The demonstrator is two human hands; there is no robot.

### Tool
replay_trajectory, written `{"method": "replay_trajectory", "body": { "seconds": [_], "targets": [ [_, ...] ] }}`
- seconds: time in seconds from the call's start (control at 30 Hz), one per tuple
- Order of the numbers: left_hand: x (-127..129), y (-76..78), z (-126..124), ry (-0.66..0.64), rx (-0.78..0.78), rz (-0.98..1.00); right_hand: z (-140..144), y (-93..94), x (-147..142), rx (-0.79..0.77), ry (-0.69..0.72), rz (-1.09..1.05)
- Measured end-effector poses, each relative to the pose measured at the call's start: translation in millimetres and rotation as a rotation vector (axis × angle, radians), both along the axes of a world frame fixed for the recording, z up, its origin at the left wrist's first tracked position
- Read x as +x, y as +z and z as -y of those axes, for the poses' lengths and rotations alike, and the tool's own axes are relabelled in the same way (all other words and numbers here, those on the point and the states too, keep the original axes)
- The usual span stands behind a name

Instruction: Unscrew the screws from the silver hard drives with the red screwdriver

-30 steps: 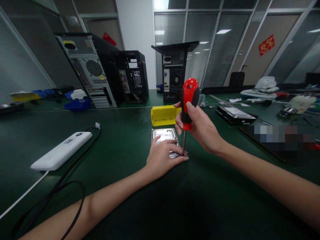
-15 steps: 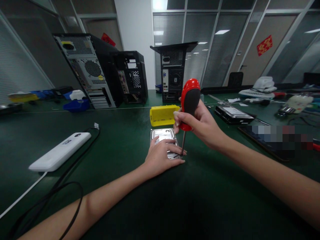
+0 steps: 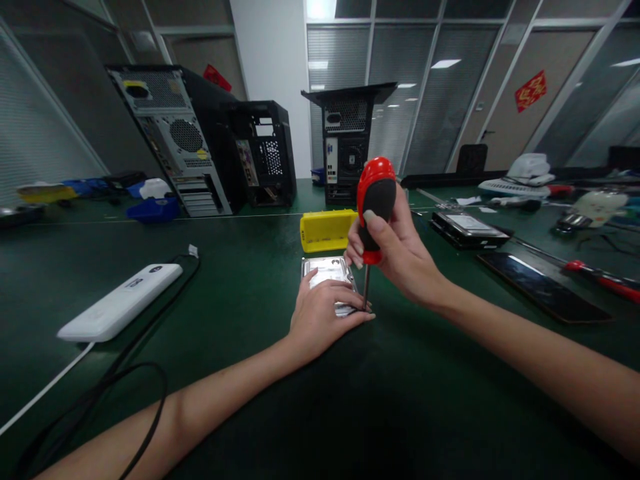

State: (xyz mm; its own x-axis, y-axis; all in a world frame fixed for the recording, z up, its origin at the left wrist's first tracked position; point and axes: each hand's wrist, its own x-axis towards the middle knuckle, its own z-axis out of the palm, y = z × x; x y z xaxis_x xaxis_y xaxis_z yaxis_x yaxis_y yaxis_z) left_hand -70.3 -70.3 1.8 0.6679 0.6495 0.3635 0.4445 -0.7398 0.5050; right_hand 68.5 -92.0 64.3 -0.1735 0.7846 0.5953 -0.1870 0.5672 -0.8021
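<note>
A silver hard drive lies flat on the green table. My left hand spans its near part, thumb on the left side and fingers stretched across to the right, holding it down. In my right hand is an upright screwdriver with a red and black handle, fingers and thumb wrapped round it. Its metal shaft runs down to the drive's near right corner, between the fingertips of my left hand. The exact spot the tip touches is hidden. Just behind the drive stands a yellow tray, partly covered by my right hand.
Computer cases stand at the back. A white power bank with cables lies left, a black cable crossing my left forearm. On the right are another drive, a phone and a red-handled tool. A blue bin sits back left.
My right hand has turned a little round the screwdriver, and its thumb sits higher on the handle. The handle leans slightly further left. The hard drive and my left hand stay nearly in place.
</note>
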Motion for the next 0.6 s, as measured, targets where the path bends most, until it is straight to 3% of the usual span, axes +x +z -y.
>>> {"method": "replay_trajectory", "body": {
  "seconds": [0.27, 0.47, 0.6],
  "targets": [
    [1, -1.6, -1, 0.018, -0.025, 0.049, 2, 6.2, 4, 0.010, -0.099, -0.039],
    [2, -0.8, -3, 0.013, -0.047, 0.025, 7, 11.4, 6, 0.065, -0.231, 0.065],
    [1, 1.6, -3, 0.001, -0.065, 0.001, 7, 31.5, 27, 0.215, -0.443, 0.041]
  ]
}}
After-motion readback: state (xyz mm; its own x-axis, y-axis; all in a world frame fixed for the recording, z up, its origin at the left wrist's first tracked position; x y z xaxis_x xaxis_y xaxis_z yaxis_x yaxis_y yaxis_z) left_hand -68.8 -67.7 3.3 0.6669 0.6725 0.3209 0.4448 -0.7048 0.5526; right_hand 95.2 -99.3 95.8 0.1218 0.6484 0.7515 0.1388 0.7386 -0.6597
